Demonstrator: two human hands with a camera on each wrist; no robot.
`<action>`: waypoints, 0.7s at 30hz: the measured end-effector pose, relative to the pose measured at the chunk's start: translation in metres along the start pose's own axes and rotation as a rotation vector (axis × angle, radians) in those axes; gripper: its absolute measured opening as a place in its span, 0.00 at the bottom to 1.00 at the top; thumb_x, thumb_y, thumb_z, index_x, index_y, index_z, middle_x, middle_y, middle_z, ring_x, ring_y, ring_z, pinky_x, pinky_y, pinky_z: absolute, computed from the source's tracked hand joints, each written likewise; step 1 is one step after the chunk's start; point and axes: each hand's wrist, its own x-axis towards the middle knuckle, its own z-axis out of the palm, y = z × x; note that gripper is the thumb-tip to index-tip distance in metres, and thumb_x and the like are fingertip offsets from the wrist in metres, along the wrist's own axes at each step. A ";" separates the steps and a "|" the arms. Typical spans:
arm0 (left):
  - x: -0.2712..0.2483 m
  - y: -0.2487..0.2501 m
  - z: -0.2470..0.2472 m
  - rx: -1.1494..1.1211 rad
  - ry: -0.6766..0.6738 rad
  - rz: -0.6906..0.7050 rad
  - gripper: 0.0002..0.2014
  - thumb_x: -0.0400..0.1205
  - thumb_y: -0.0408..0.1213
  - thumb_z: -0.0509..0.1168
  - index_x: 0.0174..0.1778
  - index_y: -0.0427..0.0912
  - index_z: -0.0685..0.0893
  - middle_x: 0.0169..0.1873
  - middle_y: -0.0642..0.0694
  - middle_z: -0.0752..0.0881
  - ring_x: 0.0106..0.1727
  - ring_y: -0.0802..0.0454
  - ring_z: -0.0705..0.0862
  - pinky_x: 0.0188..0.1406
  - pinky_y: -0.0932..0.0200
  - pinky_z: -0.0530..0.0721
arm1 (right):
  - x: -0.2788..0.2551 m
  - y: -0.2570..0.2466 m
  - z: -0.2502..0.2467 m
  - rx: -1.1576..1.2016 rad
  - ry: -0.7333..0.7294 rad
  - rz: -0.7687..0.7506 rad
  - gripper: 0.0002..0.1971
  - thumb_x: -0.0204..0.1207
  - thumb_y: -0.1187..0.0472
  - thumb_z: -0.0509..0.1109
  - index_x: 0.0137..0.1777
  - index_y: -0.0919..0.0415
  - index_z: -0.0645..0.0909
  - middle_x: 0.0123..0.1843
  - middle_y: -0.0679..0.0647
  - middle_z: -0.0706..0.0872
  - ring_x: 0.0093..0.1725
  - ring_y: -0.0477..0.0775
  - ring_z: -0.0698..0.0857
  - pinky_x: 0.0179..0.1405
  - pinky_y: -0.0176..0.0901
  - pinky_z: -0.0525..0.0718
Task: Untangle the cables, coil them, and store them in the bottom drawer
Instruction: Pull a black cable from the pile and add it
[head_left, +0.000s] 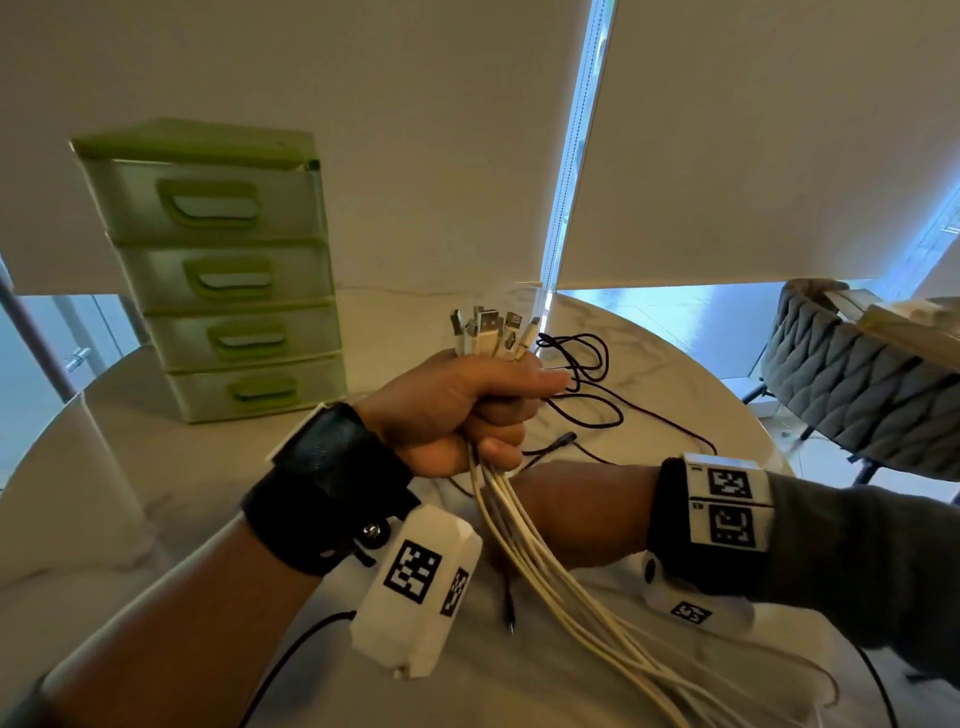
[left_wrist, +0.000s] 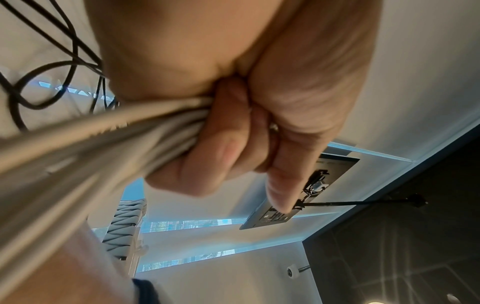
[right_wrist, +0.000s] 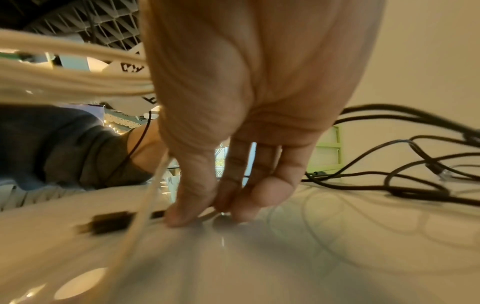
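Left hand (head_left: 457, 410) fists white cables (head_left: 550, 566) upright, plugs up; right hand (right_wrist: 246, 115) fingertips pinch something unclear.

You're looking across a round white marble table (head_left: 649, 364) toward cream roller blinds (head_left: 753, 156), with cool blue daylight slipping through the narrow gap (head_left: 576, 156) between them and under their hems. Off to your right stands a grey quilted chair (head_left: 852, 384) on pale floor tiles (head_left: 821, 457).
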 end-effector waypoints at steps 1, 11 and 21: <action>0.000 0.000 0.000 -0.009 0.006 0.010 0.17 0.77 0.38 0.65 0.22 0.48 0.70 0.16 0.56 0.62 0.15 0.62 0.60 0.17 0.68 0.64 | -0.002 0.009 -0.001 0.032 0.087 -0.035 0.05 0.80 0.60 0.69 0.54 0.56 0.81 0.48 0.39 0.79 0.44 0.40 0.79 0.47 0.35 0.80; 0.020 -0.010 -0.001 -0.097 0.454 0.262 0.07 0.76 0.37 0.67 0.36 0.46 0.74 0.15 0.56 0.60 0.14 0.61 0.58 0.15 0.67 0.63 | -0.027 0.040 -0.044 0.884 0.961 0.342 0.09 0.83 0.64 0.66 0.41 0.59 0.84 0.36 0.53 0.88 0.36 0.50 0.83 0.34 0.43 0.77; 0.019 -0.015 -0.007 -0.061 0.388 0.311 0.15 0.73 0.41 0.66 0.52 0.37 0.83 0.14 0.55 0.67 0.14 0.62 0.62 0.17 0.67 0.69 | -0.016 0.007 -0.040 0.822 0.910 0.201 0.05 0.78 0.60 0.70 0.42 0.57 0.87 0.29 0.53 0.86 0.30 0.47 0.81 0.32 0.39 0.79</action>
